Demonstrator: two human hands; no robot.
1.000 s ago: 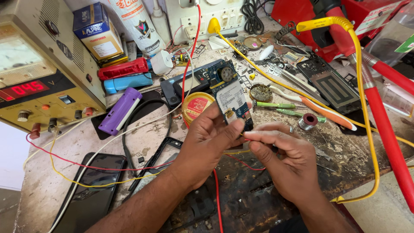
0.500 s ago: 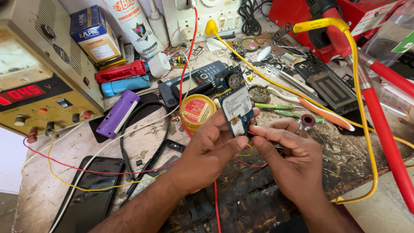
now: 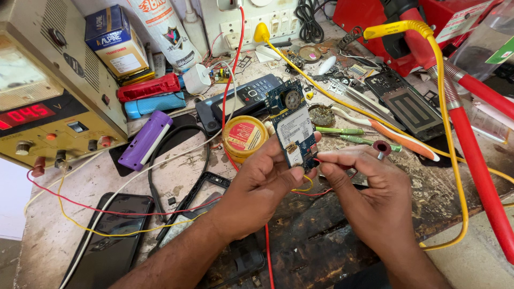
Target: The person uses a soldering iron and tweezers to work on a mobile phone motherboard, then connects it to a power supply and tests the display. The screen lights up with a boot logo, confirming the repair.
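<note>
Item: blue circuit board [image 3: 293, 128], held upright above the workbench [image 3: 176, 171], just in front of the round yellow tin [image 3: 244, 137].

My left hand [image 3: 257, 187] gripped the board's lower end, thumb and fingers pressed together on its edges.

My right hand [image 3: 372, 190] lay just beside it, fingertips pinched together on thin red and yellow wires [image 3: 313, 188] at the board's lower right corner.

Surroundings: a power supply [image 3: 53, 101] with lit red digits stood at far left; a purple cylinder [image 3: 145, 140] lay near it; a black phone [image 3: 110, 241] lay face up at lower left; a keypad phone [image 3: 241, 99] lay behind the tin; an orange-handled toothbrush [image 3: 391, 134] lay to the right.
</note>
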